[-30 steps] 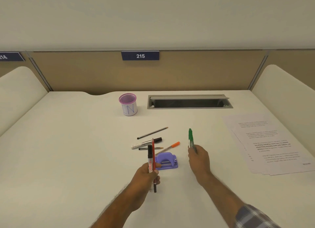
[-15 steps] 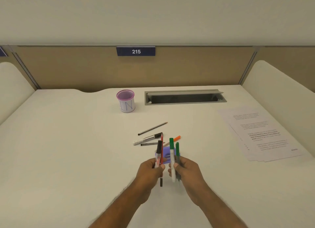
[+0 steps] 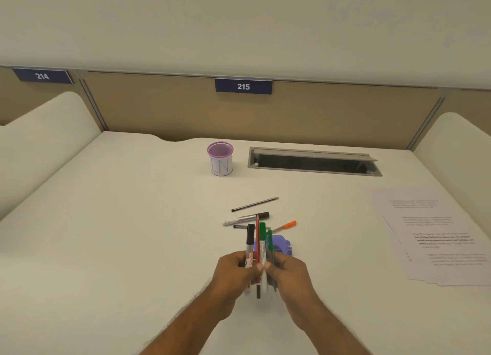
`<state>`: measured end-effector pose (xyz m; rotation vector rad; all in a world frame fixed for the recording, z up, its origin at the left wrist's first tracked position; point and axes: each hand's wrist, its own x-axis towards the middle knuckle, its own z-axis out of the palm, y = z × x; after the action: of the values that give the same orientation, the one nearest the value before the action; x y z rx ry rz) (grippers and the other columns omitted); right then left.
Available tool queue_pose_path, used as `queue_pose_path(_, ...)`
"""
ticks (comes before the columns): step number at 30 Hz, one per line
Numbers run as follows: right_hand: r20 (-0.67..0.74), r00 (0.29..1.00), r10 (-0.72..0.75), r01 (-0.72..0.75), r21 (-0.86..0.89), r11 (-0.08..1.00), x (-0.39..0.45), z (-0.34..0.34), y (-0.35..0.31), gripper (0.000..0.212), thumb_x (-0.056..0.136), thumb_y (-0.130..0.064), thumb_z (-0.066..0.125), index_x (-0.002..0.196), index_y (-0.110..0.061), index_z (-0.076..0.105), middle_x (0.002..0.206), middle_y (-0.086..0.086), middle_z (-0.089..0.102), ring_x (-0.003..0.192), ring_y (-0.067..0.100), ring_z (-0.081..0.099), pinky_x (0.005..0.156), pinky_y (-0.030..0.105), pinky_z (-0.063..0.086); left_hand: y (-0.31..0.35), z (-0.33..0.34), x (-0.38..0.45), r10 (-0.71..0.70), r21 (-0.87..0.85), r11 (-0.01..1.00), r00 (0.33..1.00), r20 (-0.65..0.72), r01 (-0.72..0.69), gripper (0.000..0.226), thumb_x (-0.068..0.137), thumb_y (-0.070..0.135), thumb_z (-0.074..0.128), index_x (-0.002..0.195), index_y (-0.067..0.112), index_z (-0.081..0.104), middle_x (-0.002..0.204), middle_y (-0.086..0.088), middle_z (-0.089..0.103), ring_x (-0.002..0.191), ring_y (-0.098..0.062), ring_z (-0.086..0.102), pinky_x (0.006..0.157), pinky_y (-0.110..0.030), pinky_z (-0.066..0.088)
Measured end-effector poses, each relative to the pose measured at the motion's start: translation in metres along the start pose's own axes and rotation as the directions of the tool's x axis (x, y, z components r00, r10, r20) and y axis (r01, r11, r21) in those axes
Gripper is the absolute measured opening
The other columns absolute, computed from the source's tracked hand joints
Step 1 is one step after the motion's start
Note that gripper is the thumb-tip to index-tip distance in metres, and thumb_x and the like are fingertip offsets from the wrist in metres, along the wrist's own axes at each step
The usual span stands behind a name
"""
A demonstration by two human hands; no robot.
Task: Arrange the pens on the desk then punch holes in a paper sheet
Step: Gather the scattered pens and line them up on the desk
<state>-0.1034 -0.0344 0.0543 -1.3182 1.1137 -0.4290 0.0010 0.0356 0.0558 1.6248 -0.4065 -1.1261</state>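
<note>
- Cream desk in booth 215, tan partition behind; that is where I am working.
- My left hand curls round a black-capped marker and a red pencil, both upright.
- My right hand pinches a green marker and a green pen beside them.
- Purple hole punch sits just behind.
- Loose pens lie beyond it; paper sheets lie to the right; pen cup stands far back.

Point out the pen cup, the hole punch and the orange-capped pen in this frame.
pen cup (image 3: pixel 221 165): head view, on its white front wall.
hole punch (image 3: pixel 282 244): head view, on the purple top behind the held pens.
orange-capped pen (image 3: pixel 289 224): head view, on its orange cap.
</note>
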Motion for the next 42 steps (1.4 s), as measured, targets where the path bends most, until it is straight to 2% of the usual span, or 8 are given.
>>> queue_pose_path(3, 0.019, 1.0, 0.011, -0.01, -0.031, 0.999, 0.004, -0.001, 0.005, 0.024, 0.099, -0.017, 0.051, 0.116, -0.016, 0.069, 0.099, 0.002, 0.073, 0.09, 0.019, 0.07, 0.086, 0.029, 0.057, -0.001, 0.006, -0.004, -0.01, 0.006, 1.0, 1.0, -0.024, 0.01, 0.008, 0.088, 0.014, 0.071, 0.09, 0.022, 0.074, 0.077, 0.003, 0.078, 0.071, -0.013, 0.076, 0.059, -0.017, 0.056)
queue_pose_path(7, 0.061, 0.998, -0.007, 0.012, -0.09, 0.996, 0.003, 0.002, 0.01, 0.027, 0.101, -0.018, 0.046, 0.119, -0.015, 0.065, 0.104, 0.003, 0.071, 0.094, 0.016, 0.067, 0.081, 0.022, 0.056, -0.006, 0.008, -0.01, -0.012, 0.045, 0.999, 0.998, -0.068, 0.015, 0.008, 0.089, 0.017, 0.072, 0.089, 0.024, 0.075, 0.08, 0.003, 0.078, 0.072, -0.01, 0.075, 0.081, -0.039, 0.059)
queue_pose_path(11, 0.107, 0.994, -0.037, 0.049, -0.114, 0.992, 0.003, 0.007, 0.012, 0.03, 0.099, -0.016, 0.05, 0.127, -0.014, 0.061, 0.111, 0.003, 0.07, 0.099, 0.018, 0.067, 0.092, 0.032, 0.056, -0.009, -0.002, -0.015, -0.026, 0.007, 1.0, 0.993, -0.113, 0.027, 0.006, 0.087, 0.016, 0.074, 0.088, 0.022, 0.076, 0.081, -0.001, 0.079, 0.071, -0.012, 0.076, 0.081, -0.037, 0.058)
queue_pose_path(18, 0.018, 1.0, -0.023, 0.023, -0.001, 1.0, 0.015, 0.034, 0.009, 0.031, 0.092, -0.009, 0.062, 0.121, -0.017, 0.055, 0.086, 0.002, 0.07, 0.075, 0.008, 0.068, 0.047, 0.005, 0.046, -0.011, -0.034, -0.008, -0.054, -0.089, 0.995, 0.987, -0.15, 0.041, 0.015, 0.089, 0.006, 0.069, 0.101, 0.012, 0.075, 0.094, -0.007, 0.078, 0.09, -0.029, 0.074, 0.086, -0.035, 0.059)
queue_pose_path(25, 0.005, 0.999, 0.052, -0.052, 0.095, 0.994, 0.026, 0.087, -0.002, 0.016, 0.095, -0.014, 0.058, 0.1, -0.012, 0.073, 0.088, 0.004, 0.076, 0.081, 0.022, 0.073, 0.076, 0.036, 0.061, -0.004, -0.079, 0.012, -0.047, -0.097, 0.995, 0.991, -0.129, 0.035, 0.021, 0.088, 0.005, 0.07, 0.107, 0.011, 0.074, 0.098, -0.011, 0.077, 0.095, -0.03, 0.072, 0.094, -0.04, 0.057)
queue_pose_path(30, 0.039, 0.996, 0.078, -0.083, 0.151, 0.985, 0.025, 0.131, -0.014, 0.033, 0.098, -0.034, 0.05, 0.083, -0.021, 0.077, 0.08, 0.001, 0.077, 0.078, 0.02, 0.073, 0.067, 0.028, 0.06, 0.0, -0.111, 0.026, -0.033, -0.034, 0.999, 0.986, -0.166, 0.028, 0.011, 0.087, 0.013, 0.073, 0.094, 0.02, 0.077, 0.09, -0.005, 0.077, 0.079, -0.019, 0.073, 0.083, -0.033, 0.058)
queue_pose_path(34, 0.024, 0.996, 0.087, -0.09, 0.141, 0.986, 0.024, 0.163, -0.016, 0.014, 0.094, -0.028, 0.059, 0.085, -0.031, 0.068, 0.083, -0.015, 0.072, 0.079, 0.007, 0.068, 0.05, 0.006, 0.048, -0.003, -0.14, 0.033, -0.001, -0.002, 1.0, 0.995, -0.101, 0.001, 0.014, 0.086, 0.014, 0.074, 0.096, 0.024, 0.078, 0.087, -0.002, 0.078, 0.077, -0.016, 0.073, 0.077, -0.03, 0.061)
queue_pose_path(42, 0.125, 0.985, 0.115, -0.13, 0.123, 0.984, 0.045, 0.209, -0.024, 0.019, 0.096, -0.019, 0.057, 0.104, -0.016, 0.074, 0.095, 0.003, 0.075, 0.088, 0.022, 0.071, 0.072, 0.03, 0.061, -0.001, -0.195, 0.052, -0.047, -0.018, 0.999, 0.994, -0.102, 0.045, 0.017, 0.086, 0.012, 0.074, 0.101, 0.019, 0.076, 0.086, -0.002, 0.079, 0.075, -0.017, 0.075, 0.065, -0.022, 0.058)
